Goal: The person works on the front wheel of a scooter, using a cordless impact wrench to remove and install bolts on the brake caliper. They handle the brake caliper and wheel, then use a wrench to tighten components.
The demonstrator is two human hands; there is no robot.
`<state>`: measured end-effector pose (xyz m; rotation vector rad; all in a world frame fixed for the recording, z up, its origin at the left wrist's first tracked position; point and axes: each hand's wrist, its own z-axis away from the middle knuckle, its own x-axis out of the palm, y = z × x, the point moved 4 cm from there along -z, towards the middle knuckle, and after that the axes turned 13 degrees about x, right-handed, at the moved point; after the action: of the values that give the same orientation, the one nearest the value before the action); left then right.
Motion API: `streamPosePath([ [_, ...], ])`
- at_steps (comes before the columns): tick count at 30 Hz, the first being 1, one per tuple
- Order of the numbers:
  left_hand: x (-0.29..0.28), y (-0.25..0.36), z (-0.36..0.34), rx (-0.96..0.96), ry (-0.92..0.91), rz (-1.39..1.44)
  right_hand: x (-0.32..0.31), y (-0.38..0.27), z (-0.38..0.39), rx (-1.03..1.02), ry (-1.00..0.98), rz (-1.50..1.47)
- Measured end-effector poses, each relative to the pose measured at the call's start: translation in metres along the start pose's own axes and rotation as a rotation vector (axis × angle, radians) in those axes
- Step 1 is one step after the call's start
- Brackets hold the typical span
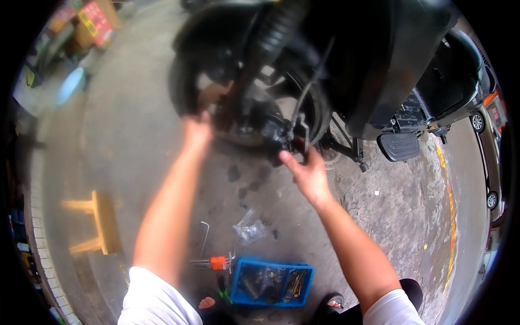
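As hands point(311, 176) flank the wheel point(181, 86), its fork point(273, 35) slants up rightward.

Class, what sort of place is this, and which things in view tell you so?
Probably a roadside repair spot: a black scooter stands on stained pavement, a blue tray of metal parts lies near the person's feet, and a car shows at the far right.

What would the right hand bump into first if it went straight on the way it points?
Most likely the dark metal part low on the wheel. The right hand points up and leftward at it; fingertips look very close, perhaps touching, though depth is unclear.
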<state>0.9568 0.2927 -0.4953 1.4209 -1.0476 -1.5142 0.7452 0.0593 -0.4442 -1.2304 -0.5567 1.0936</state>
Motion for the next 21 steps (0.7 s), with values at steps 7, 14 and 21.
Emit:
streamPosePath([
  [7,-0.011,-0.014,0.007,-0.163,-0.189,0.048,0.023,0.001,0.009,0.143,-0.086,-0.127],
  [14,-0.005,-0.013,0.021,-0.135,-0.265,0.070,0.017,0.002,0.047,0.180,-0.066,-0.161],
  [21,-0.004,0.001,0.028,-0.088,-0.409,0.054,0.009,-0.012,0.072,0.210,-0.019,-0.121],
])
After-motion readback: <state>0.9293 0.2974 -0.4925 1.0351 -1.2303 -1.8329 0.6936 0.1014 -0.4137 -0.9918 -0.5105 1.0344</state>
